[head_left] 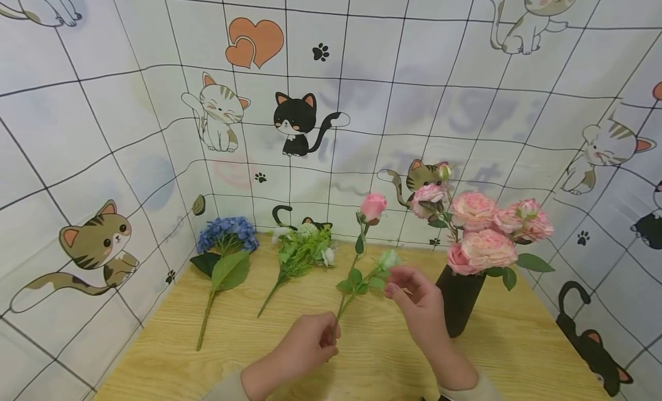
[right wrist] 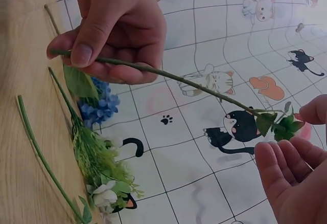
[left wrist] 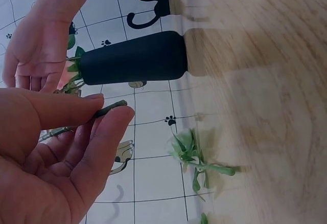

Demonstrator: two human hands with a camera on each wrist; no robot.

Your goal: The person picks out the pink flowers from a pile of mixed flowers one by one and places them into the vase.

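My left hand (head_left: pixel 312 340) pinches the lower stem of a pink rose (head_left: pixel 373 208) between thumb and fingers. The cut stem end (left wrist: pixel 112 108) sticks out past the fingertips in the left wrist view. The rose stem (right wrist: pixel 194 87) runs up to green leaves (right wrist: pixel 276 126) in the right wrist view. My right hand (head_left: pixel 420 303) is held beside the upper part of the rose with loosely bent fingers; whether it touches a leaf, I cannot tell. A pale green-white flower (head_left: pixel 389 259) lies on the table behind the hands, its stem (right wrist: pixel 43 162) on the wood.
At the right stands a dark vase (head_left: pixel 460 303) with several pink blooms (head_left: pixel 473 211). A blue hydrangea (head_left: pixel 227 235) and a green-and-white flower spray (head_left: pixel 302 246) lie on the wooden table (head_left: pixel 170 372) at the left. Cat-printed cloth (head_left: pixel 362 114) surrounds the table.
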